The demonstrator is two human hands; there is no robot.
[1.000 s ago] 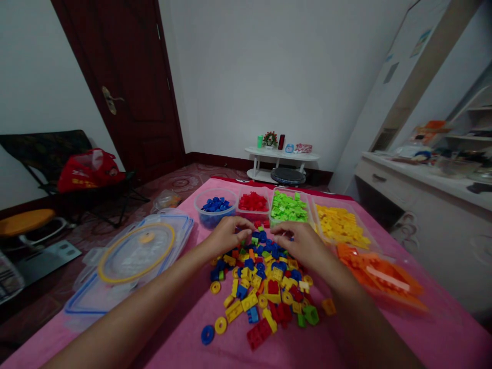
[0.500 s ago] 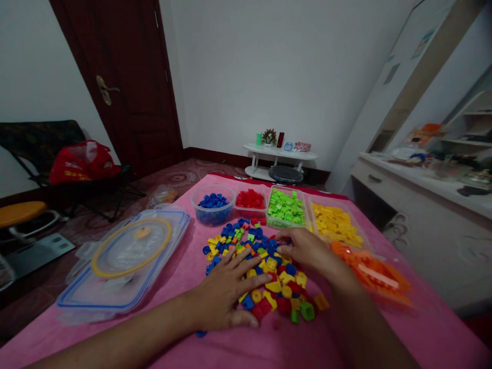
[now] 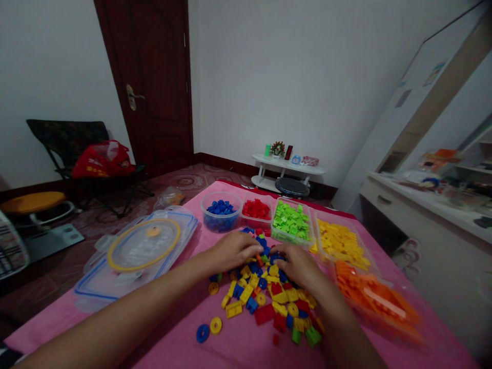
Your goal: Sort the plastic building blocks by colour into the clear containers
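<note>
A pile of mixed small bricks [image 3: 269, 300] in several colours lies on the pink tablecloth [image 3: 177, 328]. My left hand [image 3: 234, 251] rests on the pile's far left end, fingers curled down into the bricks. My right hand [image 3: 295, 265] is close beside it on the far right end, fingers also curled; what either one grips is hidden. Behind the hands stand a blue-brick bowl [image 3: 202, 210], a red-brick tub [image 3: 246, 220], a green-brick tub [image 3: 273, 233], a yellow-brick tray [image 3: 319, 231] and an orange-brick container [image 3: 400, 328].
Stacked clear lids [image 3: 142, 251] lie left of the pile. A blue ring [image 3: 202, 333] and a yellow ring [image 3: 216, 324] lie loose near the front. A folding chair with a red bag [image 3: 102, 160] is at left, a white cabinet [image 3: 423, 205] at right.
My left hand has moved from flat on the near side of the pile up to its far end, close to my right hand. The view has shifted to the left.
</note>
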